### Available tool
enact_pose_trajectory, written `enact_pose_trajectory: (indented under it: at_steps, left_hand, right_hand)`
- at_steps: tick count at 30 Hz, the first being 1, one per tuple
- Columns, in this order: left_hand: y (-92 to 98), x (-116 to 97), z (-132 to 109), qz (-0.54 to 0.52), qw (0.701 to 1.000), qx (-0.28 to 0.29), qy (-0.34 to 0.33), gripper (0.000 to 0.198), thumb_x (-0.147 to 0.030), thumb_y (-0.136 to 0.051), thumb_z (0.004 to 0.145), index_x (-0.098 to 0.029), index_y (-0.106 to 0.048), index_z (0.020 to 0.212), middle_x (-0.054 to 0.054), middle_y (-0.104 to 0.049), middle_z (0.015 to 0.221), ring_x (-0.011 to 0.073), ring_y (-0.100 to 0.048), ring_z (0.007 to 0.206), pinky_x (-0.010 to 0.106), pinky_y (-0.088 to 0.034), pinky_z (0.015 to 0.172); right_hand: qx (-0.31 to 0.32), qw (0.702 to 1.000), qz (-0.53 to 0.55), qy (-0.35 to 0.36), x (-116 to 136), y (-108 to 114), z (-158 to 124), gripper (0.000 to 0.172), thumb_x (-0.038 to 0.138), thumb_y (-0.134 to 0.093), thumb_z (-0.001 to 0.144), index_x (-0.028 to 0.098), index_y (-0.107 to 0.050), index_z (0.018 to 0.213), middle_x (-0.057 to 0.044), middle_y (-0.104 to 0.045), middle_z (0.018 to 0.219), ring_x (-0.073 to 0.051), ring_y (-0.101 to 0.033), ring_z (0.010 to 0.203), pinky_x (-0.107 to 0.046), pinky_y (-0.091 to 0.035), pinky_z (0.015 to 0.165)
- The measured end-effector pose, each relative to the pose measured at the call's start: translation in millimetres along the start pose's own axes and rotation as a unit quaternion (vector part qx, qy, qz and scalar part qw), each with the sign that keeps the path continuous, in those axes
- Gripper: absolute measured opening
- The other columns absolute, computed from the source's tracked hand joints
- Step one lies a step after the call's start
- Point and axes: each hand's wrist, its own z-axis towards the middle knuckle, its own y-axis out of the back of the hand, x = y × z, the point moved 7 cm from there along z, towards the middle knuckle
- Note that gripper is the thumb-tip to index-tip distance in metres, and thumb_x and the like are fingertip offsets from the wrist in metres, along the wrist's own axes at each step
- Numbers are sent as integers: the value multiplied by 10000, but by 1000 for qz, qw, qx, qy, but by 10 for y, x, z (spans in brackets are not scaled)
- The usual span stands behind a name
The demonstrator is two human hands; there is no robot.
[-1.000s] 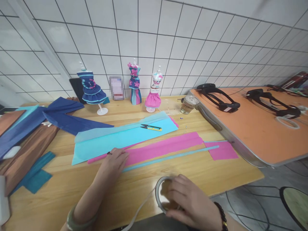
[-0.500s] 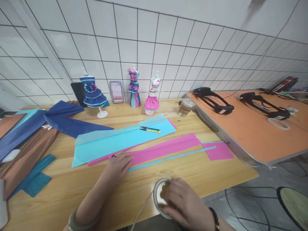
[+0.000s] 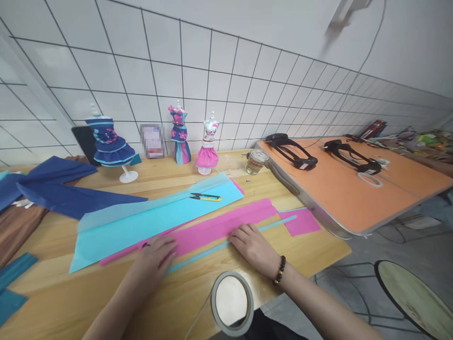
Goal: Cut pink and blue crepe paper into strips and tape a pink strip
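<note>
My left hand (image 3: 154, 257) lies open over the left end of a pink fabric strip (image 3: 226, 224), fingers resting on the cloth. My right hand (image 3: 253, 245) is also open, its fingertips on the strip's lower edge where a narrow light blue strip (image 3: 198, 259) runs alongside. A roll of tape (image 3: 249, 302) is near the table's front edge, below my right hand, with a tail trailing to the lower left. Behind the pink strip a wide turquoise cloth (image 3: 141, 233) is spread out, with yellow-and-black thread snips (image 3: 205, 197) on top.
Three small dress forms stand along the wall, wearing a blue dress (image 3: 109, 141), a multicoloured gown (image 3: 179, 134) and a pink skirt (image 3: 207, 157). A glass (image 3: 256, 163) stands near the orange table (image 3: 339, 198). A pink square (image 3: 304, 223) lies right; dark blue fabric (image 3: 60, 184) lies left.
My right hand has let go of the tape roll and moved up onto the pink strip. The roll now rests on its own. My left hand stays on the strip; the view has shifted right.
</note>
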Motion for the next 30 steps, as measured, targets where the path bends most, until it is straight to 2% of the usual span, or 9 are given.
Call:
enact_pose_trajectory:
  at_steps: [4, 12, 16, 18, 20, 23, 26, 28, 30]
  left_hand:
    - [-16, 29, -12, 0, 1000, -12, -6, 252, -313, -430, 859, -222, -643, 957, 50, -656, 1039, 200, -591, 967, 326, -473, 834]
    - [43, 0, -1, -9, 999, -30, -16, 237, -296, -444, 848, -233, -649, 950, 40, -665, 1015, 188, -605, 947, 303, -493, 815]
    - [137, -40, 16, -30, 998, -50, 4, 235, -301, -447, 846, -229, -648, 945, 43, -666, 1003, 187, -607, 931, 303, -494, 805]
    - [203, -38, 19, -52, 996, -73, 26, 238, -309, -460, 842, -219, -637, 973, 59, -662, 996, 197, -602, 928, 319, -494, 795]
    - [251, -23, 17, -90, 991, -89, 49, 259, -305, -489, 831, -212, -603, 1044, 72, -654, 985, 197, -599, 908, 323, -501, 772]
    - [317, -7, 8, -178, 975, -106, 77, 367, -278, -520, 823, -228, -496, 1185, 70, -629, 1014, 175, -596, 889, 319, -508, 767]
    - [417, -60, 17, -282, 948, -117, 95, 544, -275, -530, 823, -278, -316, 1323, 90, -511, 1249, 191, -545, 1049, 367, -470, 877]
    - [510, -146, 51, -336, 929, -118, 103, 691, -303, -580, 789, -290, -210, 1371, 103, -362, 1388, 236, -418, 1213, 416, -391, 971]
    - [601, -216, 100, -375, 909, -119, 134, 786, -347, -644, 731, -282, -203, 1378, 106, -327, 1411, 262, -338, 1270, 424, -344, 1006]
  right_hand:
    - [-17, 999, 32, -16, -202, 197, 42, 211, 135, -365, 918, 159, -547, 1023, -70, -630, 904, -169, -532, 823, -327, -367, 770]
    - [-136, 986, 19, -93, -961, 1032, 513, 227, 227, -334, 929, 172, -548, 979, -82, -621, 897, -194, -568, 833, -314, -412, 745]
    - [-190, 979, 10, -78, -1055, 1354, 782, 220, 236, -335, 923, 177, -530, 1006, -80, -597, 908, -184, -562, 819, -296, -430, 695]
    - [-220, 974, -5, -60, -953, 1491, 877, 206, 243, -352, 917, 174, -530, 996, -75, -581, 872, -175, -552, 783, -282, -423, 661]
    - [-234, 972, -17, -31, -741, 1583, 961, 209, 249, -352, 917, 172, -533, 987, -69, -565, 860, -163, -541, 754, -268, -410, 633]
    - [-197, 979, -17, 51, -254, 1586, 1090, 219, 246, -347, 920, 171, -541, 990, -62, -558, 897, -144, -529, 754, -252, -392, 618]
    - [-149, 978, -19, 143, 259, 1513, 1180, 237, 229, -328, 923, 181, -552, 985, -34, -554, 876, -112, -498, 669, -231, -346, 532]
    - [-132, 974, -27, 183, 510, 1471, 1222, 237, 219, -334, 917, 198, -550, 1014, -14, -547, 884, -93, -462, 600, -227, -297, 470]
    - [-124, 969, -38, 210, 674, 1448, 1255, 227, 223, -363, 904, 220, -548, 1036, 1, -538, 891, -87, -435, 563, -233, -258, 434]
